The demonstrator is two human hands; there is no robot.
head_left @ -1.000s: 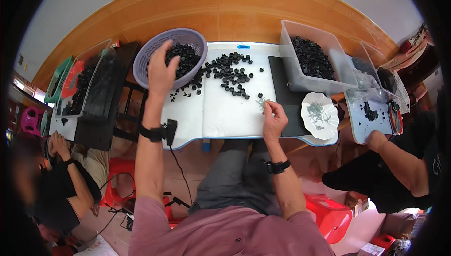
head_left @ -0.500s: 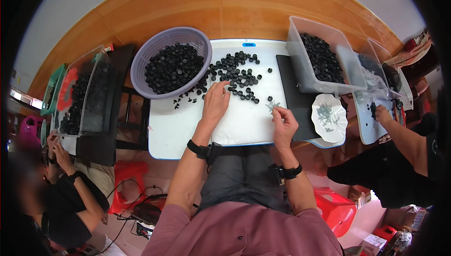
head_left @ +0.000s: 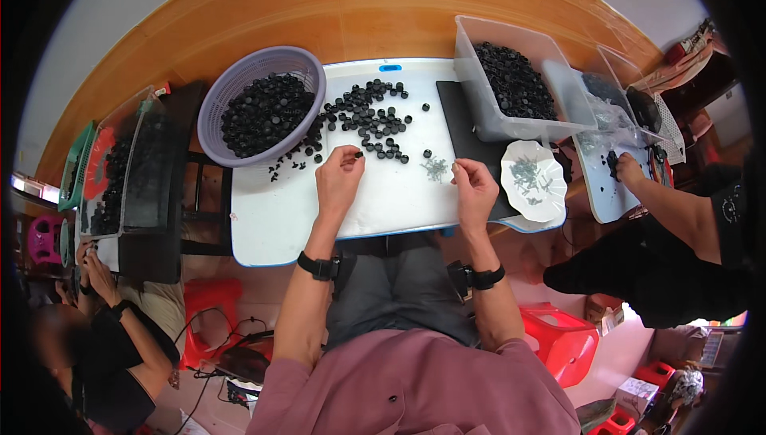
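Purple basket (head_left: 239, 84) of black caps (head_left: 263, 112)

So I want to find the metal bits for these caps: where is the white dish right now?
In the head view the white dish sits at the white table's right edge, just right of the right hand, in front of the clear bin of black caps.

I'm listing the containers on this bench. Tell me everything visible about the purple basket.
The purple basket is a round, slotted bowl that looks like plastic, standing upright at the left far corner of the white table, its rim overhanging the edge. It is roughly half full of small black caps; more caps lie loose on the table beside it. Neither hand touches it.
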